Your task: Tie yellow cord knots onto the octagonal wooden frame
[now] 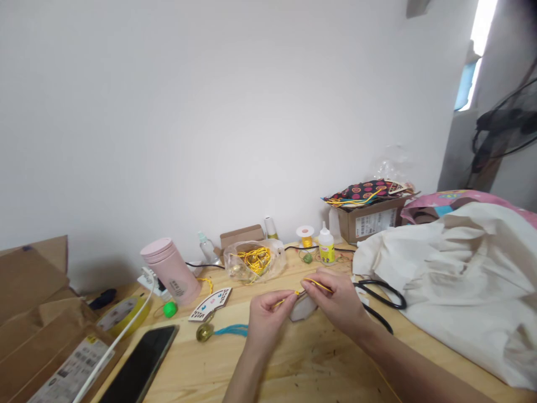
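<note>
Above the wooden table [293, 364], my left hand [269, 316] pinches a yellow cord [319, 285], with a small knot showing at its fingertips. My right hand [340, 299] grips the same cord a short way to the right, fingers closed. Just beneath the fingers is a pale, brown-edged piece [302, 309], partly hidden; I cannot tell whether it hangs or lies on the table. To the left lie a fan-shaped wooden ornament [211, 304] and a brass-coloured bell [205, 332] with a blue tassel [231, 329].
Behind stand a glue bottle [326, 249], a yellow thread spool [306, 236] and a plastic bag of yellow cord [254, 261]. A pink tumbler [172, 271], phone [140, 364] and cardboard box [46, 336] are left. White cloth [453, 280] and a black cable [388, 293] lie right.
</note>
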The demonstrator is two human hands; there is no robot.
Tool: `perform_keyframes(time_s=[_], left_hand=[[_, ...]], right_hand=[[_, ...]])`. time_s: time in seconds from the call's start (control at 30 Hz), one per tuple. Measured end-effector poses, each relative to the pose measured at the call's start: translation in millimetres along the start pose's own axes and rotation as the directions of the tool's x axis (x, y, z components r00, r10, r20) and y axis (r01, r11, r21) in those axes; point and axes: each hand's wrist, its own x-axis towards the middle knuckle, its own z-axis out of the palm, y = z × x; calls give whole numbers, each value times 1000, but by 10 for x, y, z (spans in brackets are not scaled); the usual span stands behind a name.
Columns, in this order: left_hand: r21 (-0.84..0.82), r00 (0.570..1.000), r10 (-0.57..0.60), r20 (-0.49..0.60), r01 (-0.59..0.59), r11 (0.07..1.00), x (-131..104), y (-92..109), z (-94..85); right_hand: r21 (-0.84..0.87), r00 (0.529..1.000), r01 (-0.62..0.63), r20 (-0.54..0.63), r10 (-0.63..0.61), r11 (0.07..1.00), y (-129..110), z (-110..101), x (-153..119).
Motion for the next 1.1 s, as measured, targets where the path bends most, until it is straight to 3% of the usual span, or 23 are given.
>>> perform_keyframes(time_s=[0.1, 0.2, 0.27, 0.33, 0.4, 0.43, 0.5, 0.67, 0.77, 0.83, 0.9, 1.0, 1.1], left_hand=[[67, 998, 46, -48, -43, 997, 3, -49, 19], [85, 996, 34, -77, -28, 996, 4, -96, 21], [77, 996, 19, -89, -12, 997, 8, -112, 11], [84, 996, 27, -87, -19, 996, 12, -116, -1], [113, 995, 60, -76, -51, 992, 14, -112, -7], [132, 994, 80, -71, -70, 989, 13, -107, -6], [167, 992, 107, -63, -96, 981, 5, -95, 8], [167, 994, 109, 14, -110, 980, -33, -53, 80], [70, 994, 76, 80, -81, 994, -50, -30, 98], [12, 994, 46, 94, -48, 999, -53, -20, 88], [-35, 994, 22, 103, -18, 999, -51, -12, 70], [-107, 991, -2, 137, 16, 994, -38, -14, 55], [-123, 987, -49, 154, 68, 990, -19, -48, 71]], right_hand=[[36, 999, -49, 12, 48, 998, 0, -11, 16], [260, 969, -247, 85, 233, 933, -5, -40, 42], [504, 912, -409, 213, 350, 761, -7, -68, 59], [686, 858, -510, 356, 371, 519, -5, -94, 72], [752, 819, -566, 464, 339, 338, 0, -108, 79], [755, 806, -584, 494, 326, 300, 2, -108, 78], [728, 797, -600, 511, 320, 331, 1, -87, 69], [519, 829, -529, 486, 278, 671, -25, 26, 9], [378, 831, -475, 490, 264, 795, -32, 70, -23], [292, 861, -384, 455, 226, 876, -21, 79, -38], [175, 911, -216, 389, 134, 961, 2, 79, -55], [-51, 946, -6, 322, 22, 999, 38, 81, -91], [-225, 951, 41, 308, 31, 973, 62, 86, -115]])
